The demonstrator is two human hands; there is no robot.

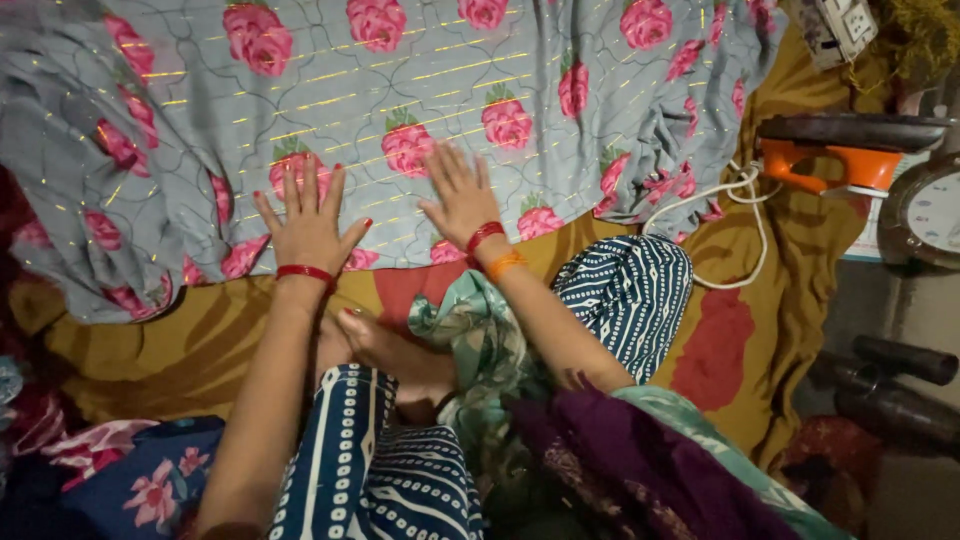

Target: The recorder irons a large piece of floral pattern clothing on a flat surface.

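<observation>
A grey cloth with pink roses (pixel 400 100) is lying spread over the mustard sheet (pixel 200 340). Both arms are reaching forward — the left hand (pixel 308 222) and right hand (pixel 462 197) are pressing flat on its near edge, fingers splayed wide, holding nothing. An orange iron (pixel 840 150) is sitting well apart at the right.

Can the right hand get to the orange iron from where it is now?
Probably yes. The right hand lies flat on the grey rose-print cloth, and the orange iron sits off to its right with only cloth and a white cord between.

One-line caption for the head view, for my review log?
Both hands, left and right, press flat on grey rose-print fabric; an orange iron rests at right.
</observation>
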